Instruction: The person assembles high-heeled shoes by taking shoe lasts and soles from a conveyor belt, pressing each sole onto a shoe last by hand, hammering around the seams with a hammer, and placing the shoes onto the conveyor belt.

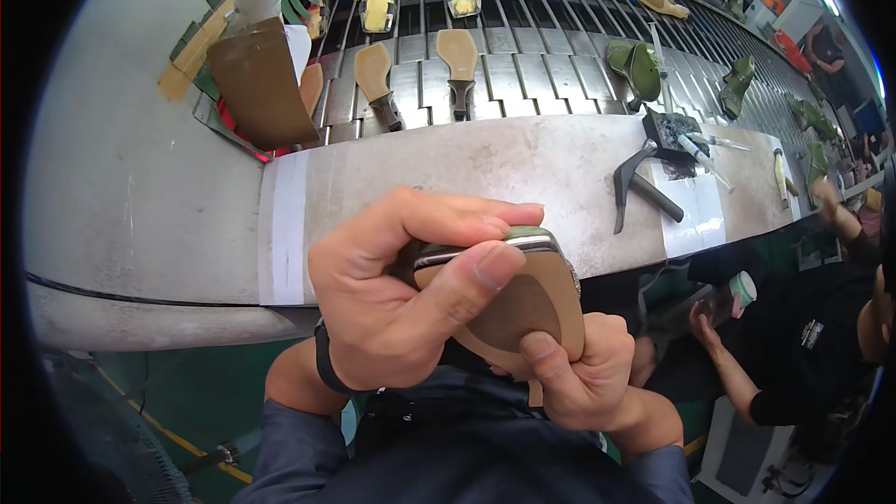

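Between my two hands is a shoe [551, 289], its tan sole with a darker patch facing me and a strip of green upper at the far edge. My left hand [387, 289] grips it from the left, thumb on the sole's edge and fingers over the square-looking toe. My right hand [593, 369] is closed round the near right part, thumb pressed on the sole. The fingers beneath the shoe are hidden. Beyond the shoe, on the bench, lies a hammer [644, 189] with a dark handle, beside a dark block [670, 135] and syringe-like tubes [709, 161].
A pale workbench [523, 163] runs along a slatted metal conveyor [518, 84]. On the conveyor are tan soles with heels [457, 70], green shoes [635, 70] and other shoes. A brown panel [261, 84] stands at left. A co-worker [803, 345] sits close on the right.
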`<state>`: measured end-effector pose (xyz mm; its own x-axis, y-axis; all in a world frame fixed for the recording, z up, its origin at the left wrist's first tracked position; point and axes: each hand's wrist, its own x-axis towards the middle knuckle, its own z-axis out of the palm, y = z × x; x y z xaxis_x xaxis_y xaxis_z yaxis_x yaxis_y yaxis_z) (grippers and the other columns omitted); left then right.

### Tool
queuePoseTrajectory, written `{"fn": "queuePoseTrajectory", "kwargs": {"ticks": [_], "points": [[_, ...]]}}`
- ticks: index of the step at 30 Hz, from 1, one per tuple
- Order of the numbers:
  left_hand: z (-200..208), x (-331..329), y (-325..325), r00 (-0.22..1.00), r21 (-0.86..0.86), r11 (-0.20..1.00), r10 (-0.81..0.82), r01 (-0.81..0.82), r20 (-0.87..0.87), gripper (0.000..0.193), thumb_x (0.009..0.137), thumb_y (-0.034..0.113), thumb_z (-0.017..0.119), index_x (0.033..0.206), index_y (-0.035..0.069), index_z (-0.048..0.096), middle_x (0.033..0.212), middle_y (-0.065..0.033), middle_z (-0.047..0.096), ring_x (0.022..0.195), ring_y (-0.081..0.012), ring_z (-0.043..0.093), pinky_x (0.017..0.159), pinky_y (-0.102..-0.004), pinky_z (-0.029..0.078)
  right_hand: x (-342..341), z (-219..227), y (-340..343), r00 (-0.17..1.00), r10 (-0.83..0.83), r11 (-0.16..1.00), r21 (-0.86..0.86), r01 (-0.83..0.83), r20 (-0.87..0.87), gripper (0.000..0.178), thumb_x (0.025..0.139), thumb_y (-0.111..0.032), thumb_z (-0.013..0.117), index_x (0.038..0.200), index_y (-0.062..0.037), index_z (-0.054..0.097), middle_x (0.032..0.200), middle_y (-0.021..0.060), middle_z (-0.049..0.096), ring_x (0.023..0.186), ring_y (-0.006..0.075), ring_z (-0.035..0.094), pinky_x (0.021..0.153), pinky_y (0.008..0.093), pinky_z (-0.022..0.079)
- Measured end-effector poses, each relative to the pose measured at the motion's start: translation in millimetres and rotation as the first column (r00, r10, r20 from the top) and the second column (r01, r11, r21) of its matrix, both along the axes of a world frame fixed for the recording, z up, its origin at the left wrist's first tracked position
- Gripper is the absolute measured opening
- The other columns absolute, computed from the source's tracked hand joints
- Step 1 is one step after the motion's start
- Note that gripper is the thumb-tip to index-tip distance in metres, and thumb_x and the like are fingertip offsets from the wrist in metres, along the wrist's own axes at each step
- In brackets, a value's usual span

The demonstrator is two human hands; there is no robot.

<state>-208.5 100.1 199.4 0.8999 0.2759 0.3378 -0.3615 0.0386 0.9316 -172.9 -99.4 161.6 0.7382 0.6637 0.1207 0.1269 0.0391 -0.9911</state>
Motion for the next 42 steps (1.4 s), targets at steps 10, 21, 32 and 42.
{"fn": "queuePoseTrajectory", "kwargs": {"ticks": [10, 21, 32, 42], "points": [[18, -1, 22, 0.987, 0.347, 0.93, 0.148, -0.118, -0.06, 0.027, 0.087, 0.007, 0.08, 0.094, 0.005, 0.054, 0.091, -0.0089, 0.066, 0.083, -0.0128, 0.062, 0.094, -0.0364, 0.058, 0, 0, 22, 0.982, 0.087, 0.996, -0.004, -0.087, 0.169, 0.024, 0.098, -0.016, 0.075, 0.081, -0.0018, 0.065, 0.061, 0.0131, 0.059, 0.05, 0.0319, 0.061, 0.048, 0.0394, 0.048], [9, 1, 39, 0.948, 0.617, 0.761, 0.311, -0.201, -0.074, 0.029, 0.078, 0.012, 0.092, 0.095, 0.002, 0.071, 0.082, -0.0021, 0.068, 0.074, -0.0076, 0.063, 0.068, -0.0242, 0.053, 9, 3, 38, 0.991, 0.088, 0.996, 0.009, -0.089, 0.106, 0.021, 0.099, -0.016, 0.073, 0.085, -0.0015, 0.067, 0.062, 0.0141, 0.061, 0.051, 0.0324, 0.063, 0.048, 0.0395, 0.049], [-9, 13, 71, 0.93, 0.497, 0.821, 0.36, -0.281, -0.069, 0.02, 0.088, 0.014, 0.086, 0.092, 0.0, 0.072, 0.083, -0.0011, 0.07, 0.076, -0.0075, 0.063, 0.071, -0.0233, 0.051, 14, -24, 45, 0.945, -0.06, 0.994, -0.063, 0.084, 0.322, 0.022, 0.098, -0.017, 0.075, 0.087, -0.0018, 0.065, 0.065, 0.0168, 0.062, 0.057, 0.0358, 0.065, 0.052, 0.0427, 0.05], [-7, 22, 67, 0.924, 0.479, 0.832, 0.368, -0.278, -0.102, 0.023, 0.089, 0.017, 0.086, 0.092, -0.001, 0.072, 0.084, -0.0011, 0.07, 0.076, -0.0073, 0.063, 0.071, -0.0226, 0.051, 28, -23, 45, 0.957, -0.057, 0.986, -0.132, 0.099, 0.285, 0.026, 0.095, -0.018, 0.077, 0.078, -0.0033, 0.063, 0.06, 0.0164, 0.059, 0.052, 0.0352, 0.062, 0.048, 0.0433, 0.048]]}}
